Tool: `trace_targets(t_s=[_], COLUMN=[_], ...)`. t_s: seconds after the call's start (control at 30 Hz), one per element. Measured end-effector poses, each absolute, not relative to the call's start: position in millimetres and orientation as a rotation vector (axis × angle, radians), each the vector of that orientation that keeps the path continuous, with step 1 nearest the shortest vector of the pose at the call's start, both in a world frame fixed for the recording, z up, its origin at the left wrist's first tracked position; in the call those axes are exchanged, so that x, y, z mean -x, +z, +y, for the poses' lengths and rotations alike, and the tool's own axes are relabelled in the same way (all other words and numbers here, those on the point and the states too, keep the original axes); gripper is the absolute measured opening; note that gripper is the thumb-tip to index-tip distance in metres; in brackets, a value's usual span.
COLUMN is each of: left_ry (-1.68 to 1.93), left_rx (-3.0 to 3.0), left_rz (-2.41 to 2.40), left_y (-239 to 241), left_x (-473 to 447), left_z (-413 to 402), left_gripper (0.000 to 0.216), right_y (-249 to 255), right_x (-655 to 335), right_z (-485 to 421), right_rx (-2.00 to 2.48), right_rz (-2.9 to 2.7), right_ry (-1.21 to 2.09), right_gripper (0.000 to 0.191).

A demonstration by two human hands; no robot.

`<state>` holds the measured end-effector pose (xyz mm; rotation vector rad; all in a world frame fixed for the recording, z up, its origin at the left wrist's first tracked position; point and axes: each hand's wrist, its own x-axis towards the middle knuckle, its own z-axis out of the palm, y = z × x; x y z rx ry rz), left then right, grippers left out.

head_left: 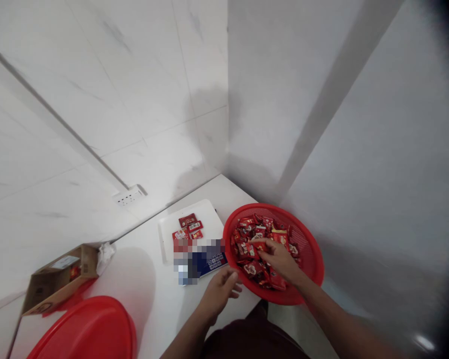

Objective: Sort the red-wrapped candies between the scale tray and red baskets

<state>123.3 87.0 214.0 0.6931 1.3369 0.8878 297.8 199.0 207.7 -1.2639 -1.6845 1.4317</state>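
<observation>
My right hand (275, 257) reaches into a red plastic basket (312, 239) filled with small red wrapped packets (252, 269). Its thumb and fingers are pinched on one red packet (261, 246) at the top of the pile. My left hand (221, 290) hovers by the basket's near left rim, fingers loosely curled and apart, holding nothing. Just beyond it is a digital scale with a blue keypad panel (215, 260), partly blurred out. Several red packets (189, 227) lie on the scale's white tray (168, 224).
At the left, an open cardboard box (56, 284) stands beside crumpled white plastic (105, 255). An overturned-looking red plastic basin (93, 331) sits in front of it. A wall socket (129, 197) is above the white table (134, 279), which meets two walls in a corner.
</observation>
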Motion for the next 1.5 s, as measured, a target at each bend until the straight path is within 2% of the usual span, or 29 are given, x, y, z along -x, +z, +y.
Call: trace_targets(t_s=[0.1, 0.23, 0.57, 0.77, 0.9, 1.07, 1.37, 1.5], left_ry=[1.042, 1.212, 1.207, 1.332, 1.302, 1.319, 1.327, 1.212], left_rx=[-0.523, -0.472, -0.790, -0.739, -0.618, -0.527, -0.383, -0.376], left_rz=[1.228, 1.249, 1.418, 1.414, 1.423, 1.537, 1.686, 1.682], left_y=[235.4, 244.7, 242.9, 245.0, 230.3, 195.3, 170.5, 165.7], left_x=[-134.9, -134.1, -115.3, -115.5, -113.9, -87.9, -31.0, -34.7], left_z=[105.4, 116.9, 114.5, 112.7, 109.0, 111.0, 122.2, 88.7], left_gripper=[0.045, 0.040, 0.019, 0.030, 0.028, 0.022, 0.041, 0.036], right_y=[209.8, 216.8, 240.4, 234.5, 222.7, 199.5, 190.1, 180.5], right_x=[-282.5, -270.0, -260.2, -256.3, -253.5, -260.7, -275.6, -278.6], right_z=[184.1, 174.8, 174.9, 175.5, 175.2, 172.1, 168.5, 168.0], right_rx=[1.131, 1.085, 1.245, 1.308, 1.310, 1.446, 1.607, 1.613], right_rz=[-1.747, -1.704, -1.573, -1.566, -1.678, -1.689, -1.676, -1.698], right_ry=[1.401, 1.460, 1.606, 1.594, 1.498, 1.527, 1.570, 1.557], right_gripper=[0.029, 0.027, 0.032, 0.025, 0.020, 0.029, 0.037, 0.040])
